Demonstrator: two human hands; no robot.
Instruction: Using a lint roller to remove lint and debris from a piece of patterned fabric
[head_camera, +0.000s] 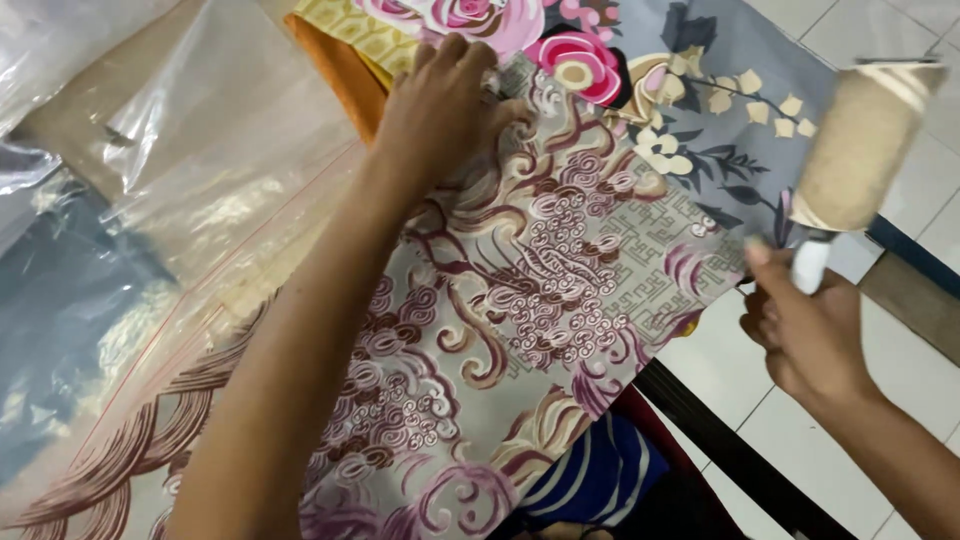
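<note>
1. Left hand: it lay palm down on the far end of the swirl-patterned fabric, with the fingers bent onto the cloth. I could not tell whether they pinched a fold or only pressed it flat.

2. Right hand: it was closed around the white handle of a lint roller. The roller was held in the air off the right edge of the work surface, above the tiled floor, with its drum tilted up and away. The drum was well apart from the cloth and touched nothing.

3. Position of the fabric: it was spread lengthwise across the surface, from the lower left to the upper middle of the head view. It overlapped a grey floral fabric at the far end. An orange cloth showed just beside the left hand, and clear plastic bags lay to the left.

4. Step in hand, as I judged it: 1 hand steadied the cloth while the other held the roller off it, so this was a pause between passes, not a stroke.

5. A further pass would call for the drum to come level with the cloth. The left hand would need to hold the cloth taut so that it did not lift with the sticky sheet.
</note>
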